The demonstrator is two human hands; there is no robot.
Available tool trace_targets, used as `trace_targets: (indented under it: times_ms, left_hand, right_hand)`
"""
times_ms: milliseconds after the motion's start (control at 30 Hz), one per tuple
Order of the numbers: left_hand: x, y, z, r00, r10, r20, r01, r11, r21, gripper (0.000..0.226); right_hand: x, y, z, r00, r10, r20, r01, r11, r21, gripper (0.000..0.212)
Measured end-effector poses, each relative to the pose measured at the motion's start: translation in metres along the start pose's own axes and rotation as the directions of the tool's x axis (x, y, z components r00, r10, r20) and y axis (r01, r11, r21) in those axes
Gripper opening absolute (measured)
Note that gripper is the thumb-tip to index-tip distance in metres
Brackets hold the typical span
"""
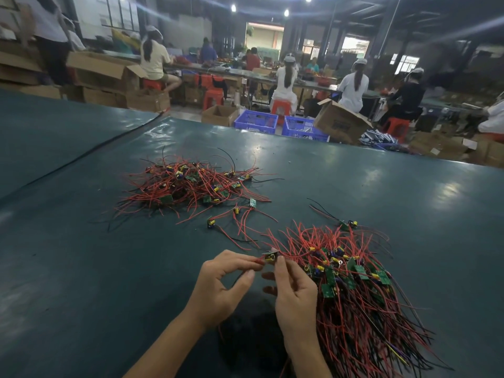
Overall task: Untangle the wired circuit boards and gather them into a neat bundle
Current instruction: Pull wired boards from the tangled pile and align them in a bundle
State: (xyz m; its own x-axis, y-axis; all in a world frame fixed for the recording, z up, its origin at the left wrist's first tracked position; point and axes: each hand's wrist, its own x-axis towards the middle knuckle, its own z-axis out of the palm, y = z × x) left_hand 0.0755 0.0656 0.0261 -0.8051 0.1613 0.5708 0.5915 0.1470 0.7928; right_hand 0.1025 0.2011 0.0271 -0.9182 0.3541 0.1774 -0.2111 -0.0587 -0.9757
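Observation:
A tangled heap of small green circuit boards with red and black wires (191,186) lies on the dark green table (81,255), ahead and to the left. A larger gathered bundle of boards (351,279) lies to the right, its wires running toward me. Between the two lie a few loose wired boards (211,222). My left hand (222,285) pinches a red wire, and my right hand (293,293) holds one small board (270,257) by its edge, just left of the bundle.
A black cable (90,152) runs across the table's far left. Beyond the table's far edge stand blue crates (256,121) and cardboard boxes (341,121). Several people sit on red stools at other benches.

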Motion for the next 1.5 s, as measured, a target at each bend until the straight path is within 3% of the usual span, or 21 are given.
trace_targets:
  times_ms: [133, 233, 367, 600, 867, 1000, 1167, 1367, 1500]
  left_hand:
    - [0.002, 0.001, -0.001, 0.978, -0.198, 0.073, 0.207, 0.966, -0.154, 0.022]
    - [0.006, 0.003, 0.0, 0.929, -0.32, 0.186, 0.362, 0.889, -0.28, 0.026]
    - [0.007, 0.005, 0.003, 0.866, -0.457, 0.204, 0.5, 0.763, -0.41, 0.029]
    - [0.003, 0.007, 0.007, 0.856, -0.384, 0.346, 0.482, 0.836, -0.263, 0.028]
    - [0.004, 0.003, 0.008, 0.864, -0.36, 0.352, 0.459, 0.849, -0.26, 0.028]
    - [0.005, 0.004, 0.007, 0.848, -0.356, 0.394, 0.47, 0.848, -0.244, 0.029]
    - [0.005, 0.011, -0.001, 0.82, -0.348, 0.454, 0.487, 0.841, -0.236, 0.029]
    - [0.003, 0.013, -0.002, 0.788, -0.364, 0.497, 0.531, 0.81, -0.249, 0.026]
    - [0.001, 0.01, 0.002, 0.806, -0.386, 0.449, 0.51, 0.839, -0.193, 0.03]
  right_hand:
    - [0.0, -0.004, -0.002, 0.997, -0.025, -0.078, 0.026, 0.999, 0.019, 0.016]
    - [0.001, -0.008, -0.001, 0.993, -0.014, -0.116, 0.021, 0.998, 0.061, 0.014]
    - [0.001, -0.008, -0.002, 0.995, 0.016, -0.101, -0.009, 0.997, 0.074, 0.015]
    - [-0.002, -0.004, 0.003, 0.999, -0.023, 0.039, 0.023, 1.0, 0.001, 0.019]
    - [-0.003, 0.004, 0.004, 0.991, 0.098, -0.093, -0.098, 0.995, 0.008, 0.014]
    - [0.007, 0.0, -0.003, 0.949, 0.208, -0.237, -0.17, 0.971, 0.17, 0.019]
    - [0.016, -0.006, -0.015, 0.884, 0.229, -0.406, -0.121, 0.954, 0.276, 0.007]
    - [0.015, -0.004, -0.014, 0.859, 0.253, -0.445, -0.102, 0.937, 0.335, 0.009]
    - [0.011, -0.003, -0.006, 0.901, 0.246, -0.358, -0.131, 0.94, 0.316, 0.017]
